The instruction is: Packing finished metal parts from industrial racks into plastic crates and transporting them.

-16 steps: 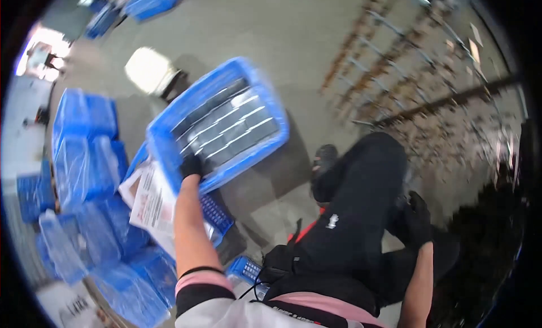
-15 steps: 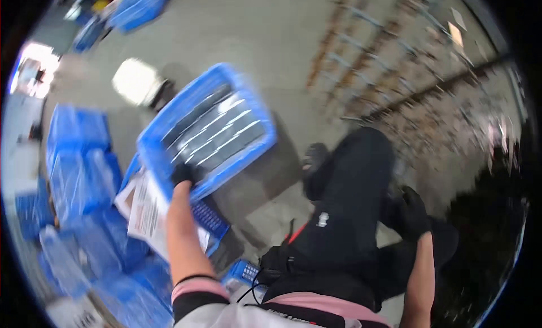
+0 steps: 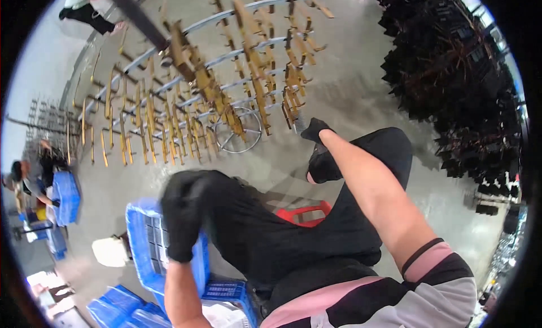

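My right hand (image 3: 317,130), in a black glove, reaches forward to the lower end of the hanging rack. Its fingers are closed at the edge of a silver comb-like piece (image 3: 299,120) with fine teeth, beside the rack's brownish hooks. My left hand (image 3: 183,226), also black-gloved, is raised by my left knee and partly overlaps the blue crate (image 3: 137,221). Motion smears its fingers, so their pose is unclear. Dark flat pieces (image 3: 155,237) lie in rows inside that crate.
The large rack (image 3: 195,74) has curved pale bars and many brownish hooks. Dense dark parts (image 3: 451,74) hang at the right. A red stool (image 3: 307,214) shows between my legs. Blue-wrapped bundles (image 3: 121,308) lie lower left; a person (image 3: 28,184) works at far left.
My view has swung right toward the rack. The left hand has come out of the blue crate. From beside my leg, the right hand has moved forward to the comb-like piece.
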Demonstrator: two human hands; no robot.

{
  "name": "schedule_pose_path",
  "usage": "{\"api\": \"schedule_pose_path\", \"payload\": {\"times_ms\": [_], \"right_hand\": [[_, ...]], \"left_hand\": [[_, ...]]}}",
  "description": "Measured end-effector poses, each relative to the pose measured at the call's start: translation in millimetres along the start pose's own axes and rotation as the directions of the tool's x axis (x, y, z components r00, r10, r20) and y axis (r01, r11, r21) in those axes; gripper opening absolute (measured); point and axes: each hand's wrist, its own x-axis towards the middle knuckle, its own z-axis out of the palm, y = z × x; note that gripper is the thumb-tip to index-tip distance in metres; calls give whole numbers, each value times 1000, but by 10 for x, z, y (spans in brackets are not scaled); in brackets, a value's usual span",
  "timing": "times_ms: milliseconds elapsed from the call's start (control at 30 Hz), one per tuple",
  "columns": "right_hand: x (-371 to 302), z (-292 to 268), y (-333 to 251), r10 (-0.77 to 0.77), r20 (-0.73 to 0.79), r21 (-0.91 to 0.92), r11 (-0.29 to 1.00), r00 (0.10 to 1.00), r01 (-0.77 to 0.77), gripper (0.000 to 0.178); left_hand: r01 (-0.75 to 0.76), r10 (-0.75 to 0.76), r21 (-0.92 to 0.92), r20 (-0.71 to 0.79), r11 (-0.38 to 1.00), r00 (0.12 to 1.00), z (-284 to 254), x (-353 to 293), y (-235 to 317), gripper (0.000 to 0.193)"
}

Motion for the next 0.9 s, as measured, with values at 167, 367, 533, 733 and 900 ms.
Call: {"api": "schedule_pose_path", "payload": {"times_ms": [167, 367, 533, 733, 900], "right_hand": [[474, 540, 16, 154, -228, 334, 940, 961, -71, 115], [150, 924, -442, 98, -250, 358, 934, 963, -2, 107], [168, 1148, -188, 139, -284, 463, 886, 949, 9, 92], [212, 1032, -324, 102, -303, 391, 920, 948, 26, 79], [187, 895, -379, 61, -320, 354, 933, 945, 60, 83]], "left_hand": [[205, -5, -253, 617, 946, 787, 1820, 869, -445, 19], [308, -388, 291, 277, 906, 879, 3130, 747, -1586, 52], [483, -485, 53, 172, 874, 858, 3700, 754, -1513, 54], [305, -301, 50, 375, 951, 877, 3728, 955, -1982, 45], [193, -196, 47, 401, 980, 895, 3719, 1077, -2114, 38]]}}
